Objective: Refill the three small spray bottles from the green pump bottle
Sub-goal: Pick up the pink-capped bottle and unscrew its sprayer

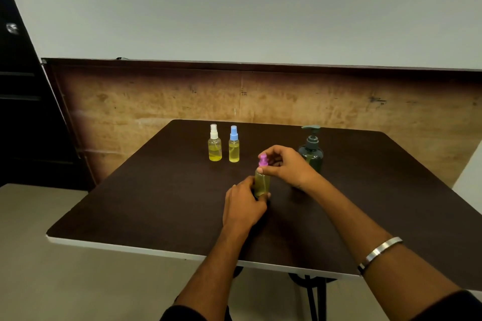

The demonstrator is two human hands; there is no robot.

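A small spray bottle with a pink cap (261, 182) stands upright on the dark table (156, 206), holding yellow liquid. My left hand (243, 207) grips its body from the left. My right hand (285, 164) pinches the pink cap from the right with curled fingers. Two more small bottles with yellow liquid stand side by side further back: one with a white cap (214, 144) and one with a blue cap (234, 145). The green pump bottle (311, 147) stands upright behind my right hand, partly hidden by it.
The table's white front edge (125, 249) runs close to me, with floor below on the left. A wooden panel (260, 96) backs the table's far side. A metal bangle (379, 253) sits on my right forearm.
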